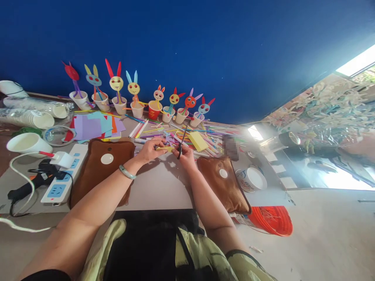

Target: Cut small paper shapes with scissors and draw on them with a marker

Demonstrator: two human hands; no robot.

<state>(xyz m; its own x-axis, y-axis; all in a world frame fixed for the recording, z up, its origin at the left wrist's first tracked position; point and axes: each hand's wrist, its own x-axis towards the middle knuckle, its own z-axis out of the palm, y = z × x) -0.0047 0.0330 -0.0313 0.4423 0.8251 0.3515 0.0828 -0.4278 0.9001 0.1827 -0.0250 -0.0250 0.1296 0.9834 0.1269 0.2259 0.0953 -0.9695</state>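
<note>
Near the middle of the table, my left hand [150, 151] pinches a small strip of yellow paper [164, 148]. My right hand [186, 156] grips a pair of scissors [182, 141] with dark handles, its blades pointing up and away from me. The two hands are close together, with the yellow paper between them. Just beyond lie scattered coloured sticks [172, 136] and paper scraps. A larger yellow paper piece [198, 141] rests to the right of the scissors.
Paper cups with rabbit-faced figures [119, 102] line the back by the blue wall. At left are coloured sheets [88, 127], a power strip [63, 175], a glue gun [29, 187] and stacked cups [26, 118]. Brown pouches [102, 171] flank my arms. A red bucket [272, 220] stands lower right.
</note>
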